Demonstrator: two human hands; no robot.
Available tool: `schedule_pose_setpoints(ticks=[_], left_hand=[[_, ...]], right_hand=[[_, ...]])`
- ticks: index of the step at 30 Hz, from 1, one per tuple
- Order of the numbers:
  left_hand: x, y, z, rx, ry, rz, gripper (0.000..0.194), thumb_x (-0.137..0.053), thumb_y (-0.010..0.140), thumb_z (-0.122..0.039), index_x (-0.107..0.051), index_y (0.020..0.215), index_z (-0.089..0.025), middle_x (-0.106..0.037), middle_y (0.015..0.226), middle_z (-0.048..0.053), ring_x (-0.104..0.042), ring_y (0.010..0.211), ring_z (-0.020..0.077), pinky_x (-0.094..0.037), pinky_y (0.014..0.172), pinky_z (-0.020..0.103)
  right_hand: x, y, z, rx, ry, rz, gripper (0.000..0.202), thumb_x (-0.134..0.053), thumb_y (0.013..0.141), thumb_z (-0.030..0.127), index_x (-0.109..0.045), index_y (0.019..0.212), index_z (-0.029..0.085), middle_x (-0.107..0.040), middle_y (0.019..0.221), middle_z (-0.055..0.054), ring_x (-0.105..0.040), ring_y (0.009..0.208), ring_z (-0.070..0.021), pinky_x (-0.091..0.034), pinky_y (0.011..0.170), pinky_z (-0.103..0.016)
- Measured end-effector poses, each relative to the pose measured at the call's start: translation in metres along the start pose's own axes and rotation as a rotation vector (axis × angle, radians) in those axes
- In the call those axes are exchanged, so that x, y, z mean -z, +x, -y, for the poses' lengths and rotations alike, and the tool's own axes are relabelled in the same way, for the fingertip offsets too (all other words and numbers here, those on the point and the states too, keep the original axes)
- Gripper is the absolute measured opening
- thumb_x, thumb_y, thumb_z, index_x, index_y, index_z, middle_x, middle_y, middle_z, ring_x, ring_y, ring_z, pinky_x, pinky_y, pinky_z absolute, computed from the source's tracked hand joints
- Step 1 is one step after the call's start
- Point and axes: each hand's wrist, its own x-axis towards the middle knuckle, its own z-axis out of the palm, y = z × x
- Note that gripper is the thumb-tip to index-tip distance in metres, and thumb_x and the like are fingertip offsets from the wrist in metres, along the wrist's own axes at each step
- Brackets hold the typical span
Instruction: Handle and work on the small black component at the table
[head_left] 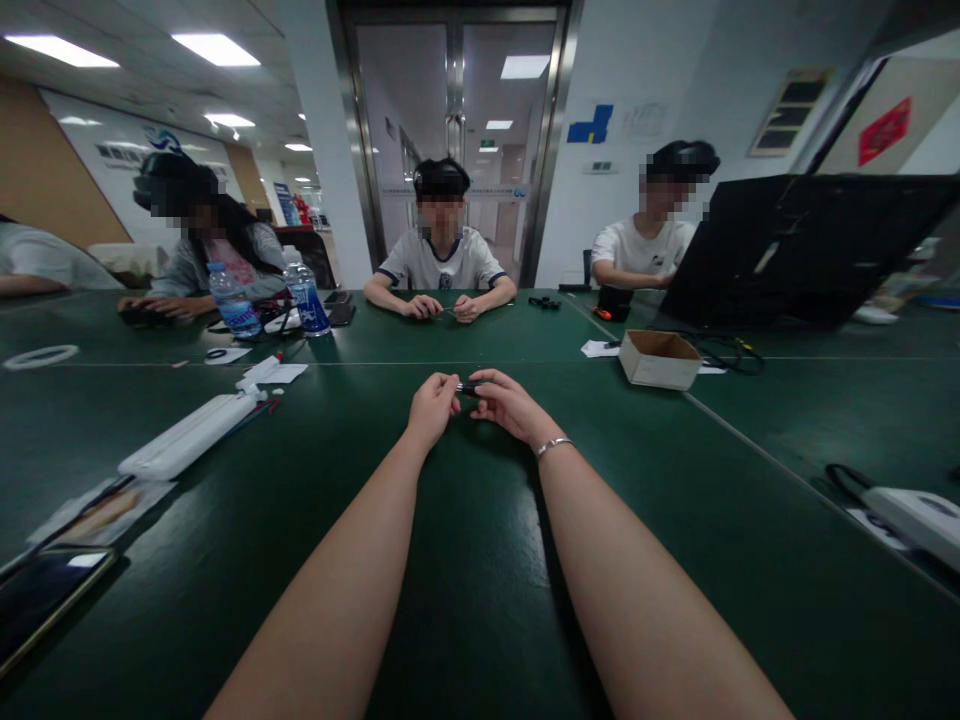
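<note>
Just above the green table, my two hands meet around a small black rod-like piece with a shiny metal end. My left hand is closed, its thumb and forefinger pinching the metal end. From the other side, my right hand grips the black end between thumb and fingers, with the other fingers curled. The piece lies roughly level, and much of it is hidden by my fingers, so its exact kind cannot be told. A silver bracelet circles my right wrist.
Left lie a phone, a long white case, papers and two water bottles. An open cardboard box, cables and a large black monitor stand right. Across sits a person handling something thin; others sit either side.
</note>
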Motion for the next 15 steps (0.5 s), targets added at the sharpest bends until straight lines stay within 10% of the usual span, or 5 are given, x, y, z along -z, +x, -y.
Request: schedule_pose_setpoints(ticks=[15], left_hand=[[0.005,0.001,0.007,0.062,0.184,-0.032,0.044,-0.044,0.087,-0.058,-0.058,0.072,-0.019,-0.059,0.062,0.001,-0.054,0.056,0.014,-0.038,0.052,0.024]], right_hand=[[0.0,0.001,0.0,-0.021,0.026,-0.04,0.018,-0.063,0.077,0.01,-0.061,0.093,0.019,-0.064,0.076,0.001,-0.056,0.052,-0.0074,-0.06,0.062,-0.027]])
